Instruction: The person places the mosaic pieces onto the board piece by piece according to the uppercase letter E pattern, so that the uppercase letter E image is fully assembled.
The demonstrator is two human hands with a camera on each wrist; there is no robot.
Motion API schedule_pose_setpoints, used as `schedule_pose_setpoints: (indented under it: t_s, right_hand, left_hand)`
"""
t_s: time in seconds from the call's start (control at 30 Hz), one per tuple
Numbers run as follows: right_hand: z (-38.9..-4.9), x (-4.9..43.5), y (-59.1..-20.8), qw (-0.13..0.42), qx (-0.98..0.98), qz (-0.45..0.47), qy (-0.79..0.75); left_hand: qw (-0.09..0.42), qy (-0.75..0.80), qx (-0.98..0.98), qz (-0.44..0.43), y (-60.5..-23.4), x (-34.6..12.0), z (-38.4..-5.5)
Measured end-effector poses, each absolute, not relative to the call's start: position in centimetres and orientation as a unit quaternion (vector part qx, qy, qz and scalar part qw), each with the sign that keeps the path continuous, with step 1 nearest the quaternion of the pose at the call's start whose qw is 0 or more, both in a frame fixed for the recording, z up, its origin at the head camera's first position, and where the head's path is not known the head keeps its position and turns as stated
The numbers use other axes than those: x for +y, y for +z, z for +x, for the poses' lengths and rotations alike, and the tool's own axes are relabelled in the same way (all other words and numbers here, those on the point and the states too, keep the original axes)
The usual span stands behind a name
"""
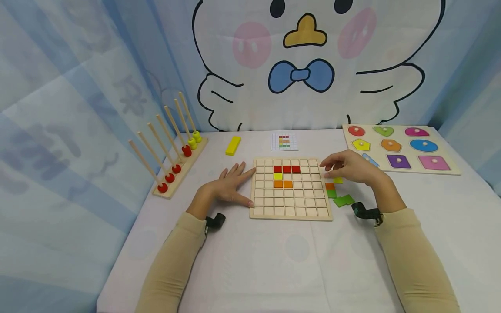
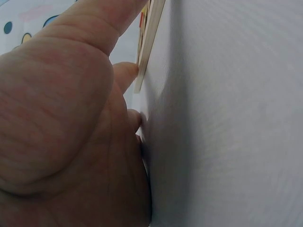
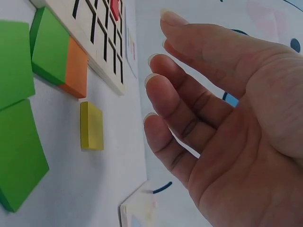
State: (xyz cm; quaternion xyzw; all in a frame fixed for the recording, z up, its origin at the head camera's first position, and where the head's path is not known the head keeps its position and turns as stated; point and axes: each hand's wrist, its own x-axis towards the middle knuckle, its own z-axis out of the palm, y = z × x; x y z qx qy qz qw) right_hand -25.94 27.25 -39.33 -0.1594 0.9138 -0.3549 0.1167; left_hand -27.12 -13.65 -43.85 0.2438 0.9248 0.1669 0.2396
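A square wooden grid board [image 1: 291, 211] lies flat on the table. Toward its top sit three red tiles [image 1: 286, 169] in a row, one yellow tile [image 1: 278, 176] under them and two orange tiles [image 1: 287, 184] lower still. My left hand [image 1: 228, 188] has its fingers spread, thumb and index fingertip at the board's left edge. Past the right edge hovers my right hand [image 1: 349, 167], fingers loosely bent and thumb apart, with nothing between them. Below its fingers lie a loose yellow tile [image 3: 93, 126], an orange tile [image 3: 76, 67] against a green tile [image 3: 50, 47], and two more green tiles [image 1: 344, 200].
Behind the board is a small printed card [image 1: 294, 142] with a coloured pattern. A yellow block [image 1: 233, 145] lies to its left. A wooden peg stand [image 1: 200, 150] with red and yellow beads stands at far left. At back right rests a knobbed shape puzzle [image 1: 448, 161].
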Motion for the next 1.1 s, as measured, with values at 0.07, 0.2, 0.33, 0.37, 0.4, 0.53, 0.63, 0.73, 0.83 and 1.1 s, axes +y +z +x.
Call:
schedule_pose_setpoints:
  t_s: [0.07,0.2,0.33,0.37,0.4,0.53,0.63,0.73,0.83,1.1]
  right_hand:
    - [-26.0,27.5,-39.4,0.122,0.915,-0.155,-0.352]
    - [-26.1,27.9,-39.7,0.140,0.918,-0.148,-0.340]
    - [-26.2,28.2,-40.1,0.165,0.919,-0.144,-0.329]
    - [-26.2,28.2,-40.2,0.170,0.918,-0.145,-0.326]
    - [-26.2,28.3,-40.3,0.174,0.918,-0.146,-0.324]
    - [-26.3,28.3,-40.5,0.184,0.919,-0.152,-0.314]
    - [-26.4,28.3,-40.6,0.190,0.919,-0.157,-0.308]
    - [-26.4,28.2,-40.8,0.193,0.919,-0.165,-0.303]
    - [-26.5,28.2,-40.9,0.191,0.919,-0.174,-0.297]
    - [-26.3,28.0,-40.9,0.183,0.924,-0.172,-0.289]
  left_hand:
    - [0.240,0.165,0.925,0.244,-43.9,-13.6,-27.1]
    - [0.240,0.162,0.926,0.244,-43.9,-13.6,-27.1]
    - [0.240,0.160,0.926,0.244,-43.9,-13.6,-27.2]
    - [0.240,0.159,0.926,0.243,-43.9,-13.6,-27.2]
    - [0.241,0.158,0.926,0.244,-43.9,-13.6,-27.2]
    - [0.239,0.157,0.926,0.245,-43.9,-13.6,-27.2]
    - [0.238,0.158,0.926,0.246,-43.9,-13.6,-27.2]
    - [0.237,0.158,0.926,0.248,-43.9,-13.6,-27.1]
    - [0.236,0.157,0.926,0.248,-43.9,-13.6,-27.1]
    - [0.238,0.157,0.926,0.247,-43.9,-13.5,-27.2]
